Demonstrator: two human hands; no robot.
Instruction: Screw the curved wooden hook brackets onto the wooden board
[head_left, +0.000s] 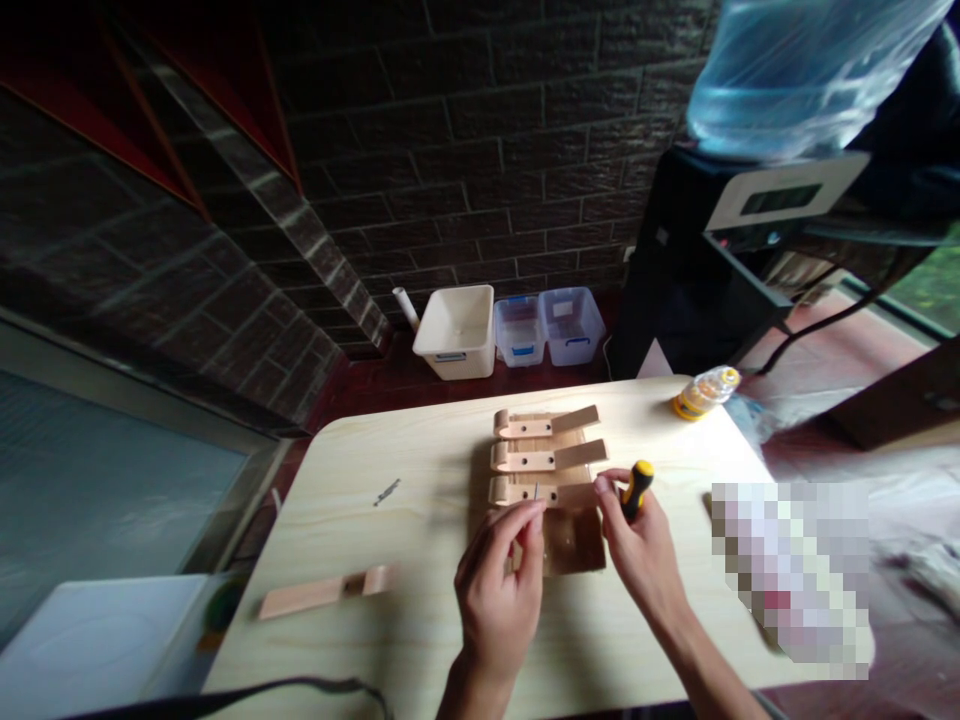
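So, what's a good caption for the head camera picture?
Left hand pinching something thin near three wooden strips, right hand gripping a screwdriver.

Appears to be a household room, judging by water dispenser point(652, 265) and plastic bins point(519, 335) behind the table point(322, 490).

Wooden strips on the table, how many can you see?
4: far strip, middle strip and near strip, in a row beyond the left hand, and a loose strip, farther left. That hand may hide more.
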